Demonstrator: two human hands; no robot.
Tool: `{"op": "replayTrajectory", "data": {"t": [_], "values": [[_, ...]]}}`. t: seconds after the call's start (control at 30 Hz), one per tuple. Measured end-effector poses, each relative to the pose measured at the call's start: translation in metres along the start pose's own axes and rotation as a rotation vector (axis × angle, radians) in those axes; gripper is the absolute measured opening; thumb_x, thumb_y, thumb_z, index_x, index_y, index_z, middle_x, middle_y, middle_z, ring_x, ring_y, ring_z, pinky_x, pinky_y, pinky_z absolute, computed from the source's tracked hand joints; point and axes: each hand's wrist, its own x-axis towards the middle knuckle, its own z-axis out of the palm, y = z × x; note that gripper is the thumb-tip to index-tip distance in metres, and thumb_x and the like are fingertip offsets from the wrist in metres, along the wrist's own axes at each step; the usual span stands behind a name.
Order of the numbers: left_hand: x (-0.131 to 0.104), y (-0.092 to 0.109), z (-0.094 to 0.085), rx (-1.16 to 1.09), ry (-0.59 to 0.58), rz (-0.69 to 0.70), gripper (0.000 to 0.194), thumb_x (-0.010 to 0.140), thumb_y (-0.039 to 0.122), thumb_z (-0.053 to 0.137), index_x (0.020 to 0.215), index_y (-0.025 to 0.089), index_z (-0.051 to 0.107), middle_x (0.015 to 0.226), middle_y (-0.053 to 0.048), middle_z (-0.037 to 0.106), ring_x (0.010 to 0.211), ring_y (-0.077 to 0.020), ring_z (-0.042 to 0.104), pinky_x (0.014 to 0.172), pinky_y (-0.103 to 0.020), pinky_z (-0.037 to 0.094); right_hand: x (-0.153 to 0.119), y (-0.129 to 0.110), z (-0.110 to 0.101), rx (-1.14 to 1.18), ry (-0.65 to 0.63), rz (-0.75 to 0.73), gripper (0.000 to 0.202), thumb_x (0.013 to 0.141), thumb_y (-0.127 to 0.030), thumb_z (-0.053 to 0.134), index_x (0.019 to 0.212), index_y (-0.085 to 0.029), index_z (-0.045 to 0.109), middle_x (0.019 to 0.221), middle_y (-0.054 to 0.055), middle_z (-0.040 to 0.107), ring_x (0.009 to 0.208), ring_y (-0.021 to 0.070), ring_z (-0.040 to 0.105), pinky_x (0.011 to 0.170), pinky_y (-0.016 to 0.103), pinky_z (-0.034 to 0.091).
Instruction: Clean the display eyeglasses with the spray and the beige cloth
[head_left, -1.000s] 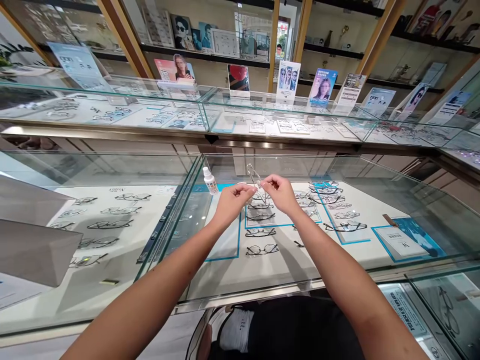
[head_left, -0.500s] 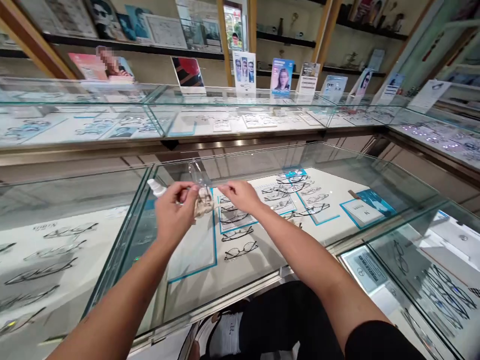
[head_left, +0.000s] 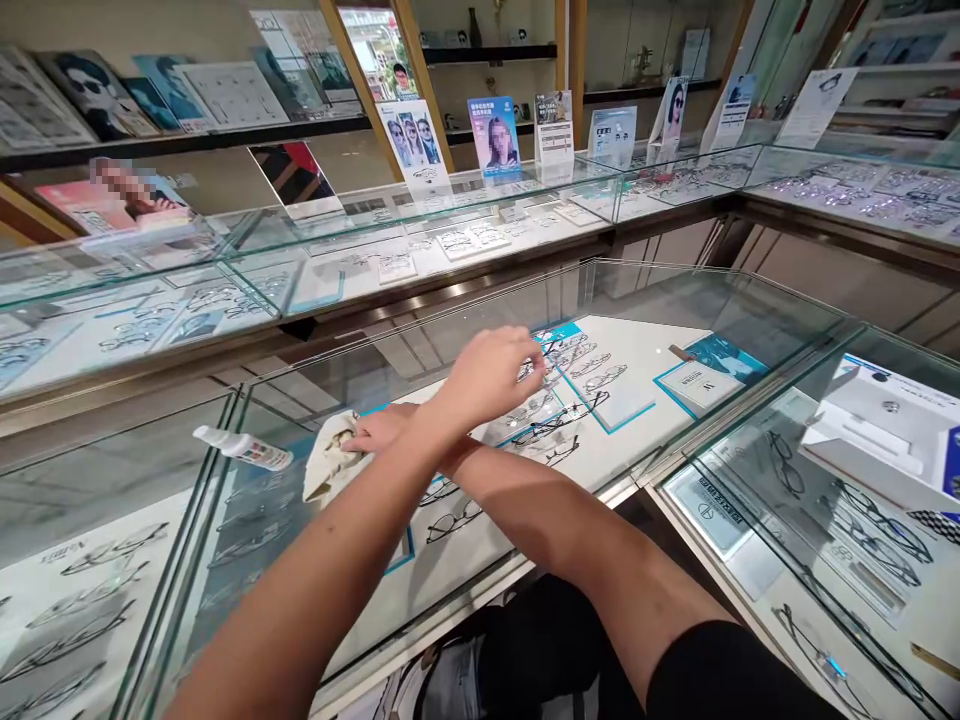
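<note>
My forearms cross above the glass display case, the left one on top. My left hand is at the right of the crossing, over rows of eyeglasses; its fingers are curled, and what lies between them is too small to tell from the glasses behind. My right hand reaches left beneath my left forearm, its fingertips closed on a crumpled cream cloth on the glass. A white spray bottle lies on its side left of the cloth.
Upright picture cards stand on the glass counter behind. An open white box is at the right. More eyeglasses show under glass at the left.
My left hand has moved right and crossed over my right arm. My right hand has moved left to the cloth, now on the glass. The view has turned right and tilted.
</note>
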Motion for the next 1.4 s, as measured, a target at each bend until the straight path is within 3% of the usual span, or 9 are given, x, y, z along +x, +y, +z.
{"op": "replayTrajectory", "data": {"t": [0.07,0.13,0.33,0.5,0.87,1.07,1.2,1.4], "values": [[0.02,0.004,0.022,0.01,-0.067,0.005,0.018,0.091,0.025,0.058,0.081,0.022,0.072,0.086,-0.007,0.067,0.087,-0.0257,0.064,0.078,-0.038,0.046,-0.002,-0.002,0.001,-0.15,-0.034,-0.037,0.036,0.102,-0.054,0.06,0.091,-0.022,0.07,0.092,-0.005,0.071,0.093,0.0214,0.067,0.084,0.034,0.052],[0.03,0.004,0.04,0.009,-0.103,-0.007,0.019,0.091,0.024,0.057,0.081,0.021,0.073,0.088,-0.008,0.068,0.088,-0.0258,0.064,0.077,-0.038,0.044,-0.005,-0.002,0.0,-0.303,-0.027,-0.11,0.049,0.103,-0.065,0.048,0.083,-0.024,0.065,0.078,-0.007,0.066,0.082,0.0173,0.061,0.075,0.027,0.04],[0.033,0.004,0.062,0.006,-0.087,-0.03,0.024,0.095,0.028,0.053,0.089,0.019,0.074,0.094,-0.01,0.068,0.093,-0.0268,0.061,0.077,-0.04,0.039,-0.013,0.008,-0.014,-0.313,0.034,-0.17,0.064,0.091,-0.087,0.037,0.083,-0.026,0.055,0.075,-0.003,0.062,0.068,0.0181,0.046,0.065,0.028,0.026],[0.033,0.003,0.069,0.042,-0.112,-0.025,0.023,0.093,0.025,0.053,0.086,0.018,0.074,0.092,-0.011,0.066,0.09,-0.0265,0.059,0.074,-0.04,0.034,-0.015,0.016,-0.014,-0.316,0.136,-0.161,0.061,0.096,-0.082,0.03,0.085,-0.026,0.053,0.072,-0.004,0.058,0.066,0.0179,0.04,0.065,0.028,0.021],[0.03,-0.005,0.073,-0.013,-0.199,-0.023,0.023,0.09,0.028,0.058,0.084,0.018,0.078,0.088,-0.01,0.066,0.09,-0.0265,0.061,0.075,-0.039,0.038,-0.015,0.016,-0.013,-0.36,0.168,-0.12,0.065,0.096,-0.082,0.036,0.087,-0.025,0.065,0.073,-0.003,0.063,0.067,0.0166,0.044,0.064,0.026,0.021],[0.028,-0.031,0.074,-0.001,-0.026,-0.281,0.021,0.087,0.028,0.061,0.09,0.021,0.08,0.092,-0.01,0.066,0.096,-0.0291,0.063,0.08,-0.04,0.042,-0.011,0.015,-0.013,-0.377,0.148,-0.032,0.066,0.102,-0.076,0.029,0.095,-0.027,0.072,0.088,-0.001,0.072,0.073,0.0166,0.051,0.062,0.027,0.02],[0.026,-0.045,0.074,0.002,-0.054,-0.346,0.016,0.085,0.027,0.065,0.086,0.022,0.081,0.089,-0.01,0.066,0.096,-0.0296,0.063,0.079,-0.039,0.042,-0.007,0.015,-0.011,-0.366,0.116,0.009,0.069,0.102,-0.078,0.028,0.089,-0.026,0.071,0.085,-0.002,0.071,0.07,0.0154,0.048,0.062,0.027,0.02],[0.027,-0.045,0.073,0.012,-0.116,-0.364,0.014,0.085,0.025,0.066,0.083,0.021,0.08,0.093,-0.01,0.071,0.099,-0.0305,0.065,0.08,-0.039,0.042,-0.006,0.022,-0.006,-0.347,0.169,-0.033,0.066,0.097,-0.082,0.034,0.078,-0.023,0.058,0.07,-0.005,0.06,0.063,0.0144,0.044,0.063,0.027,0.019]]}}
